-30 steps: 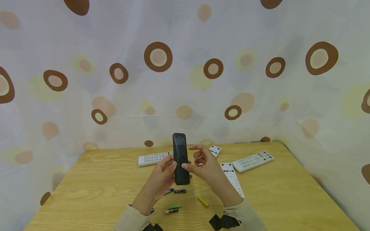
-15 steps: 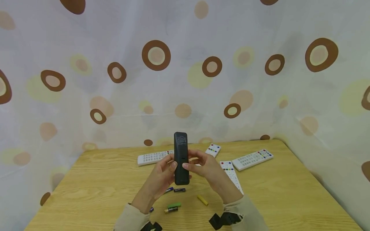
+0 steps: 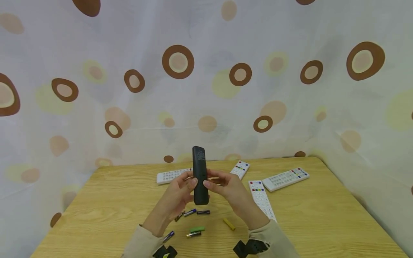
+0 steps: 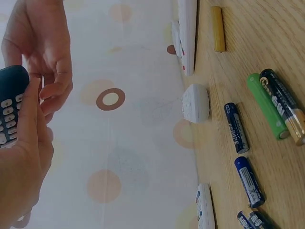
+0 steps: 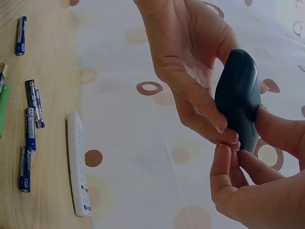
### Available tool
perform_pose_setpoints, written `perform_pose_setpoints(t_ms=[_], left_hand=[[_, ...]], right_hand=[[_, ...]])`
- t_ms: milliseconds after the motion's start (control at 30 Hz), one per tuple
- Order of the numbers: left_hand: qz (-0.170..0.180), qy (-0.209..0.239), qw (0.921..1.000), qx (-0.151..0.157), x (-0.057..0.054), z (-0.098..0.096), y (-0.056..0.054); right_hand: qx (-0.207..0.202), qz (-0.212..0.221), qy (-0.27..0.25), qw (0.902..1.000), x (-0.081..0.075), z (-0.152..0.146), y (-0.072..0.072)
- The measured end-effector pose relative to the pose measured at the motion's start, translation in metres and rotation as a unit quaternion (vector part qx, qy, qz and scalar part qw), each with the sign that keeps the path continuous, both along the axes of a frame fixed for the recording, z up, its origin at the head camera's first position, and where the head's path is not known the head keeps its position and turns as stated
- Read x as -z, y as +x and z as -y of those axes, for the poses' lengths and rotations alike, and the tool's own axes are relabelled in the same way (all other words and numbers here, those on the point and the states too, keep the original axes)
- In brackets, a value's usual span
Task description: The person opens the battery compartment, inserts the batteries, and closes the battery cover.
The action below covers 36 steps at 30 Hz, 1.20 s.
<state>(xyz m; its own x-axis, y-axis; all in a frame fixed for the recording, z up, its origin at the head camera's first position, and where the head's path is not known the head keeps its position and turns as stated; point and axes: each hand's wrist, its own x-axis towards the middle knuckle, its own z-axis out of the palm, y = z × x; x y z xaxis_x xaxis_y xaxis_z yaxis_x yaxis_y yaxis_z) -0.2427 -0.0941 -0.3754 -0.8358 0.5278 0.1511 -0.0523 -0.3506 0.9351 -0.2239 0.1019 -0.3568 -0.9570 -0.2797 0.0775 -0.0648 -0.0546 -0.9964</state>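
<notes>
Upright above the table is a black remote control, held between both hands with its back toward the head camera. My left hand grips its left side, the thumb near the edge. From the other side my right hand holds it, thumb on the lower back and fingers at the right edge. Light buttons on the front of the remote control face the left wrist camera. In the right wrist view, the fingertips of the left hand and right hand meet by the remote's lower end.
Several white remotes lie on the wooden table, one at the right and another behind my left hand. Below the hands are loose batteries, including a yellow one, a green one and dark blue ones. A patterned curtain hangs behind.
My right index finger, raised off the remote a second ago, has come down to its right edge. The black remote has turned slightly, showing more of its left side. The head view has shifted a little.
</notes>
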Motion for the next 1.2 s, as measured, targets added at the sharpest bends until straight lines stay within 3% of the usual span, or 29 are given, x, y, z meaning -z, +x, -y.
perform_pose_setpoints(t_ms=[367,667,800,900,1033,1200], left_hand=[[-0.002,-0.095,0.9953,-0.022,-0.006,0.020,-0.002],[-0.012,-0.196,0.9787,-0.059,-0.009,0.038,-0.002],[-0.007,-0.243,0.9650,-0.098,-0.006,0.049,-0.002],[0.003,-0.283,0.9490,-0.138,-0.003,0.057,-0.003],[0.002,-0.342,0.9212,-0.185,0.000,0.069,-0.004],[-0.019,-0.413,0.8860,-0.211,0.002,0.079,-0.002]], right_hand=[[-0.013,-0.020,0.008,0.9997,0.006,0.014,0.002],[-0.062,-0.032,0.036,0.9969,0.010,0.025,0.006],[-0.067,-0.025,0.047,0.9963,0.011,0.026,0.008],[-0.068,-0.022,0.053,0.9960,0.012,0.025,0.009],[-0.067,-0.018,0.057,0.9960,0.014,0.023,0.009],[-0.065,0.003,0.064,0.9958,0.020,0.023,0.008]])
